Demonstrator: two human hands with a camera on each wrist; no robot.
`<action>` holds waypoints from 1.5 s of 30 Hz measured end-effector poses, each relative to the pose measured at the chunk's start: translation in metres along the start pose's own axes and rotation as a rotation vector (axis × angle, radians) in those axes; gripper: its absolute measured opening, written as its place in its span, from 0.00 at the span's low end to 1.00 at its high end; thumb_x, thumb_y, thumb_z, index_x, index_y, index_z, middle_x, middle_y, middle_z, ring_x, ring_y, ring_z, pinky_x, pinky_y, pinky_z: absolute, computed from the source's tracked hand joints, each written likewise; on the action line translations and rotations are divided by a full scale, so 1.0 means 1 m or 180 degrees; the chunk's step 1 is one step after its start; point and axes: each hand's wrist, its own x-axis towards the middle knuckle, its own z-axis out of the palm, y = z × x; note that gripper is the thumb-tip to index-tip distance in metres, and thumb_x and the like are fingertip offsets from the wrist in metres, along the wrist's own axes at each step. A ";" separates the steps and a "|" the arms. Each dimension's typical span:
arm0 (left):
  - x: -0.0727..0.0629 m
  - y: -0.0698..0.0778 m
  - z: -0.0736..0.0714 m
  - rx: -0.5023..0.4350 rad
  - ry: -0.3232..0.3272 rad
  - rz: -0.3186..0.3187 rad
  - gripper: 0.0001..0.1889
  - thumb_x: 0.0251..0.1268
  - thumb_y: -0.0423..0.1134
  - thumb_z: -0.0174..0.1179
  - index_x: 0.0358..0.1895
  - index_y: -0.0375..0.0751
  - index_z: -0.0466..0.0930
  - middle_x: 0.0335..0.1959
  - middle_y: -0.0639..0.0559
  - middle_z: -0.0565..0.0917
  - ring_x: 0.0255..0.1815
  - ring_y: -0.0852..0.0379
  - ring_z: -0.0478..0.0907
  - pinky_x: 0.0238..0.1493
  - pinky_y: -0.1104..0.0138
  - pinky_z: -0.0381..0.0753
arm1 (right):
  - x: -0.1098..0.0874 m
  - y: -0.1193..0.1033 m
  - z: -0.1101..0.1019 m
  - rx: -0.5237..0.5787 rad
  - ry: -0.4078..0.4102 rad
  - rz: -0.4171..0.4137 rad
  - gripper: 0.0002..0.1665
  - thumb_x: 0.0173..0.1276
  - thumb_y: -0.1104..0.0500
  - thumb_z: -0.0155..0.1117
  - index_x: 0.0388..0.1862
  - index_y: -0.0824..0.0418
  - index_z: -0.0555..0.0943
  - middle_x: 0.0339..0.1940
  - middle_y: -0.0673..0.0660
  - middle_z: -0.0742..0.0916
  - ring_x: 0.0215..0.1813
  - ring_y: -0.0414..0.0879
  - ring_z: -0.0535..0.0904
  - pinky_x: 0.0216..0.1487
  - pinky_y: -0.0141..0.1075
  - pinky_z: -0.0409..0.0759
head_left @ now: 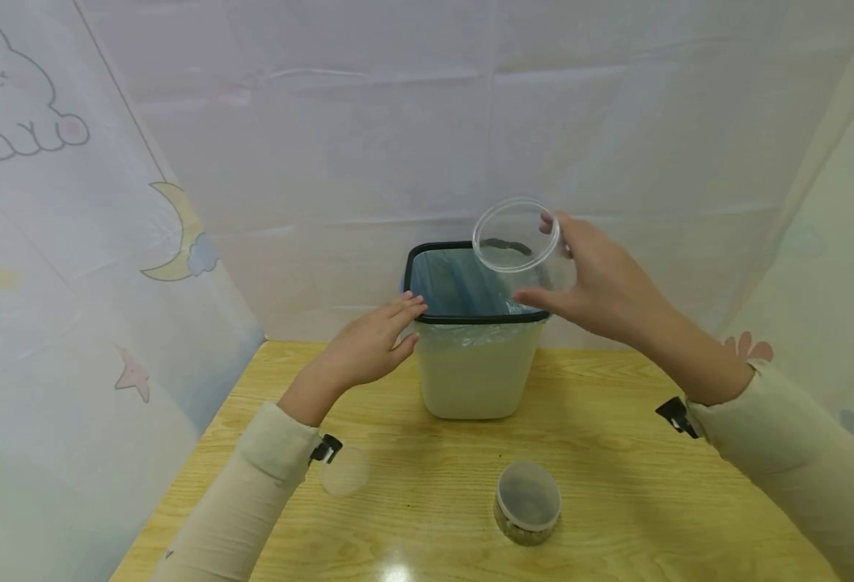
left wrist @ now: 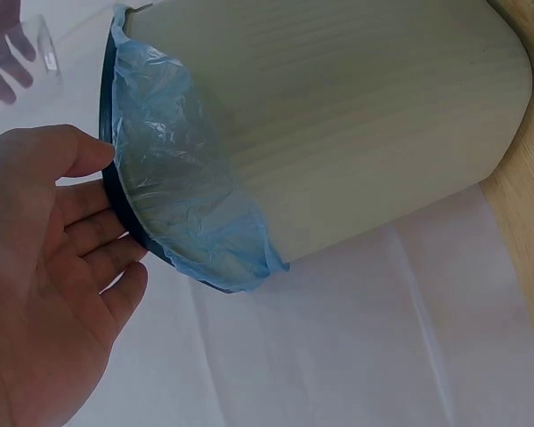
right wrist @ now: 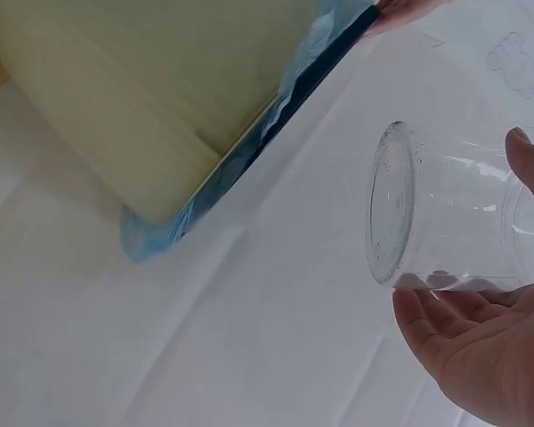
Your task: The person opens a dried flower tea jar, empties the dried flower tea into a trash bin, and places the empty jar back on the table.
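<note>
My right hand (head_left: 605,279) grips a clear plastic jar (head_left: 516,234) between thumb and fingers, tilted on its side above the bin's right part. In the right wrist view, small specks dot one round end of this jar (right wrist: 393,205); its inside looks see-through. My left hand (head_left: 369,339) rests with fairly straight fingers at the left front corner of the bin's black rim (head_left: 481,319). The left wrist view has the thumb and fingertips (left wrist: 116,253) along that rim. The bin (head_left: 474,372) is cream-coloured, upright and lined with a blue plastic bag (left wrist: 173,169).
Nearer on the wood-grain table (head_left: 609,469) stands a short clear round container (head_left: 527,505) with small brownish bits low inside. A translucent round lid (head_left: 345,471) lies flat by the left sleeve. Behind the bin hangs a pale sheet (head_left: 369,145), with printed sheets on both sides.
</note>
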 end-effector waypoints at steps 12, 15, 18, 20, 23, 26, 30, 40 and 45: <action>0.000 -0.001 -0.002 0.0026 -0.0029 -0.0020 0.28 0.80 0.42 0.54 0.77 0.37 0.63 0.79 0.43 0.62 0.81 0.49 0.55 0.74 0.52 0.66 | -0.024 -0.013 0.005 0.0616 -0.0071 0.0087 0.49 0.56 0.47 0.82 0.72 0.56 0.69 0.63 0.57 0.80 0.56 0.59 0.81 0.59 0.57 0.78; 0.000 0.000 -0.002 0.0037 -0.0023 -0.0018 0.29 0.79 0.42 0.54 0.77 0.37 0.63 0.79 0.43 0.62 0.81 0.48 0.55 0.74 0.52 0.65 | -0.029 -0.014 0.007 0.0784 -0.0144 0.0110 0.48 0.58 0.48 0.81 0.73 0.57 0.68 0.64 0.59 0.80 0.58 0.60 0.81 0.61 0.58 0.77; 0.000 -0.001 -0.001 0.0040 -0.0023 -0.0018 0.29 0.79 0.42 0.54 0.77 0.37 0.63 0.79 0.43 0.63 0.81 0.48 0.55 0.75 0.53 0.65 | -0.034 -0.015 0.011 0.0929 -0.0249 0.0170 0.47 0.60 0.48 0.80 0.74 0.57 0.68 0.66 0.59 0.80 0.61 0.62 0.80 0.61 0.59 0.76; 0.001 -0.001 -0.001 0.0043 -0.0025 -0.0017 0.28 0.80 0.42 0.54 0.77 0.37 0.63 0.78 0.42 0.63 0.81 0.48 0.55 0.75 0.53 0.65 | -0.038 -0.015 0.013 0.0988 -0.0302 0.0210 0.48 0.60 0.48 0.79 0.75 0.56 0.66 0.67 0.58 0.79 0.62 0.63 0.80 0.62 0.60 0.76; 0.001 -0.002 -0.001 0.0039 -0.0032 -0.0020 0.28 0.80 0.41 0.54 0.77 0.37 0.63 0.79 0.43 0.63 0.81 0.49 0.55 0.75 0.53 0.65 | -0.042 -0.016 0.019 0.1048 -0.0345 0.0229 0.48 0.62 0.47 0.78 0.76 0.55 0.65 0.69 0.56 0.79 0.63 0.63 0.80 0.62 0.60 0.76; 0.002 -0.003 0.000 0.0046 -0.0019 -0.0007 0.29 0.79 0.41 0.54 0.77 0.37 0.62 0.79 0.43 0.62 0.81 0.49 0.55 0.75 0.53 0.65 | -0.047 -0.016 0.027 0.1116 -0.0361 0.0194 0.49 0.62 0.48 0.78 0.77 0.56 0.64 0.69 0.56 0.79 0.63 0.61 0.80 0.63 0.59 0.75; 0.004 -0.005 0.002 0.0029 -0.0002 -0.0005 0.29 0.79 0.41 0.54 0.77 0.36 0.63 0.79 0.43 0.62 0.81 0.49 0.55 0.75 0.53 0.65 | -0.054 -0.017 0.038 0.1190 -0.0387 0.0138 0.49 0.62 0.50 0.78 0.77 0.58 0.64 0.68 0.56 0.80 0.63 0.59 0.80 0.65 0.58 0.75; 0.004 -0.006 0.002 -0.0004 0.0016 0.0006 0.28 0.79 0.40 0.55 0.77 0.37 0.63 0.78 0.43 0.63 0.81 0.49 0.55 0.74 0.53 0.65 | -0.073 -0.019 0.067 0.1336 -0.0440 0.0062 0.46 0.63 0.50 0.77 0.76 0.59 0.66 0.67 0.56 0.80 0.61 0.56 0.81 0.63 0.58 0.77; 0.004 -0.006 0.002 0.0025 0.0033 0.0025 0.28 0.79 0.41 0.54 0.76 0.37 0.64 0.78 0.42 0.64 0.81 0.49 0.56 0.74 0.53 0.66 | -0.080 -0.020 0.082 0.1486 -0.0460 0.0049 0.48 0.63 0.50 0.78 0.76 0.59 0.65 0.68 0.59 0.80 0.61 0.56 0.82 0.61 0.56 0.79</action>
